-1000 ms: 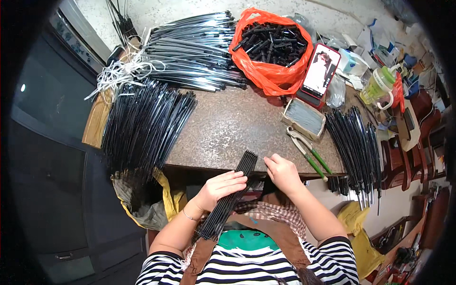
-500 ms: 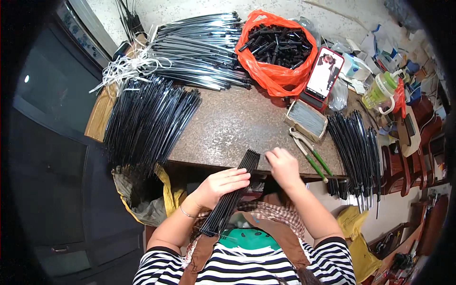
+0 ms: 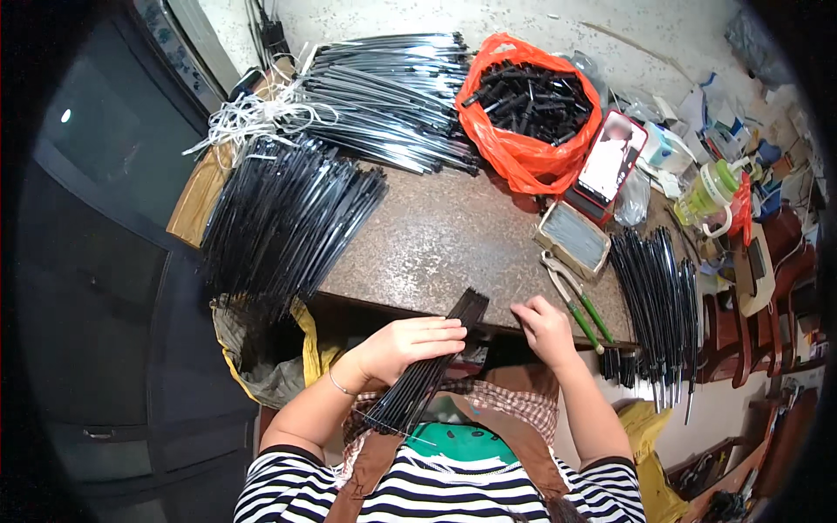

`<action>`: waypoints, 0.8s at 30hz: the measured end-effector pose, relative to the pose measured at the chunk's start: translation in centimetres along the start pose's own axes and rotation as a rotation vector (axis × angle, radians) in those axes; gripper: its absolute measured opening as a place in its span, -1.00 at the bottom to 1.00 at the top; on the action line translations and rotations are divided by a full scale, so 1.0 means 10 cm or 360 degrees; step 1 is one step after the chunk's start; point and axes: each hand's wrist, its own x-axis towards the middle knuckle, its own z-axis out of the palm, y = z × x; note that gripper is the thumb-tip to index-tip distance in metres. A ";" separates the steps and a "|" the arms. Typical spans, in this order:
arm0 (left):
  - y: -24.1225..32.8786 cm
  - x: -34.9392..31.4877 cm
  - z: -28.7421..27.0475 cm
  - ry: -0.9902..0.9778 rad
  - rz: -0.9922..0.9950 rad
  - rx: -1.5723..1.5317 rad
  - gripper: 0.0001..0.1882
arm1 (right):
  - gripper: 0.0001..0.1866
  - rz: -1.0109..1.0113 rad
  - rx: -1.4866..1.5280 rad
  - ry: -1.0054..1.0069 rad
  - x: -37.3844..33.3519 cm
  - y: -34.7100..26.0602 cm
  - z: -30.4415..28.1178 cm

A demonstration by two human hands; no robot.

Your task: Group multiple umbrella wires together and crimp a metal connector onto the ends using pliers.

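Observation:
My left hand [image 3: 418, 347] is wrapped over a slanting row of thin black rods [image 3: 434, 366], laid side by side. Their upper ends stick out past my fingers at the table's front edge, and the lower ends rest against my apron. A thin wire [image 3: 410, 434] pokes out across those lower ends. To the right, apart from the rods, my right hand [image 3: 546, 329] is closed with thumb and fingers together; whatever it may pinch is too small to see. Green-handled pliers [image 3: 577, 301] lie beyond it, beside a small box of fine grey wires [image 3: 574, 237].
Heaps of black rods [image 3: 292, 218] and shiny rods [image 3: 392, 105] cover the table's left and back, with white cords [image 3: 257, 118] nearby. A red bag of black parts [image 3: 532, 161] and a propped phone [image 3: 613, 157] stand behind. More rods [image 3: 654, 305] overhang the right edge.
The view has shifted slightly, so the table sits lower and further right. My right hand has drawn a little away from the rod ends; my left hand keeps its hold.

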 end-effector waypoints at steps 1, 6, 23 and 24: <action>-0.01 -0.01 0.01 -0.0014 0.0014 -0.0045 -0.52 | -0.80 0.0090 0.0173 -0.0070 -0.01 -0.03 -0.03; 0.05 -0.03 0.01 -0.0041 0.0039 -0.0125 -0.53 | -0.83 0.0296 0.0278 -0.0065 -0.02 -0.15 0.02; 0.12 0.24 -0.20 0.0111 0.0425 -0.1236 -0.87 | -0.79 -0.0187 0.0349 -0.0581 0.22 -0.40 0.01; 0.18 0.31 -0.26 0.0255 0.0317 -0.1535 -0.87 | -0.80 -0.0316 0.0317 -0.0459 0.28 -0.43 -0.06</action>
